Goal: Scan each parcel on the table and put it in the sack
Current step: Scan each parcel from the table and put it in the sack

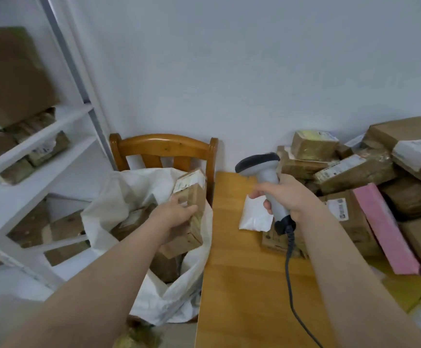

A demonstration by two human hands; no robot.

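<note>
— What did we have in our left hand [176, 214]?
— A brown cardboard parcel [197, 199], long and boxy and bound in glossy tape, with a white label on its upper end. Our fingers were curled round its side. We held it over the mouth of the open white sack [119, 194], at centre left of the frame.
— And our right hand [290, 197]?
— We gripped the grey scanner [267, 177] by its handle, head pointing left, above the wooden table [242, 285]. A small white pouch [254, 218] lay just beneath it, and more taped parcels [355, 172] were heaped at the right edge.
</note>
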